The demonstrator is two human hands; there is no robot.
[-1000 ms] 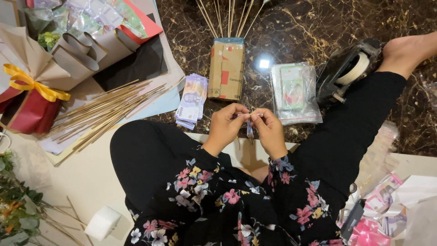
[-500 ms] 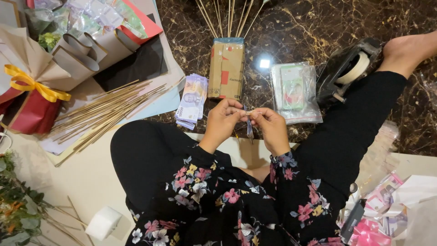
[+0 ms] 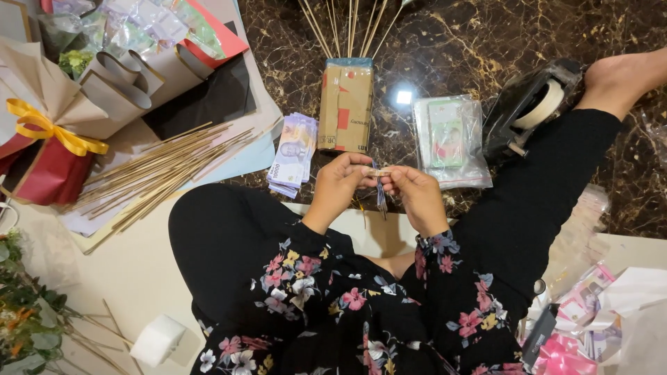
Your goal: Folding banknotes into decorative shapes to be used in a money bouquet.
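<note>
Both hands' fingers pinch a small folded banknote.

One head-worn view looks steeply down, close over the lap (no second view)

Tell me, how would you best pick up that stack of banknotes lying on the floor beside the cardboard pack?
Probably by its long edges, near the middle, coming straight down from above. The stack of banknotes lies flat on the floor, long and narrow, its sides free between the blue paper sheet and the cardboard pack. Pinching across the narrow width should keep the loose notes together.
</note>
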